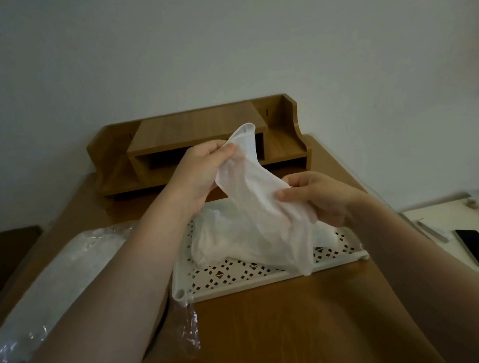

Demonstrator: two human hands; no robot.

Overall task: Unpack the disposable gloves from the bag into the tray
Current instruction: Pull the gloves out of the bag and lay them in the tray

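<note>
Both grips are closed on one white disposable glove (pixel 252 192), the left hand (pixel 200 174) pinching its cuff end and the right hand (pixel 319 198) its lower part, holding it above the perforated white tray (pixel 244 275) on the table (pixel 282 328), where more gloves (pixel 225 244) lie, the clear plastic bag (pixel 55 294) just left of the tray.

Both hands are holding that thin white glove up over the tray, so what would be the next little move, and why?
Probably lower the glove onto the pile in the tray and let go: the left hand and right hand pinch it above the tray.
</note>
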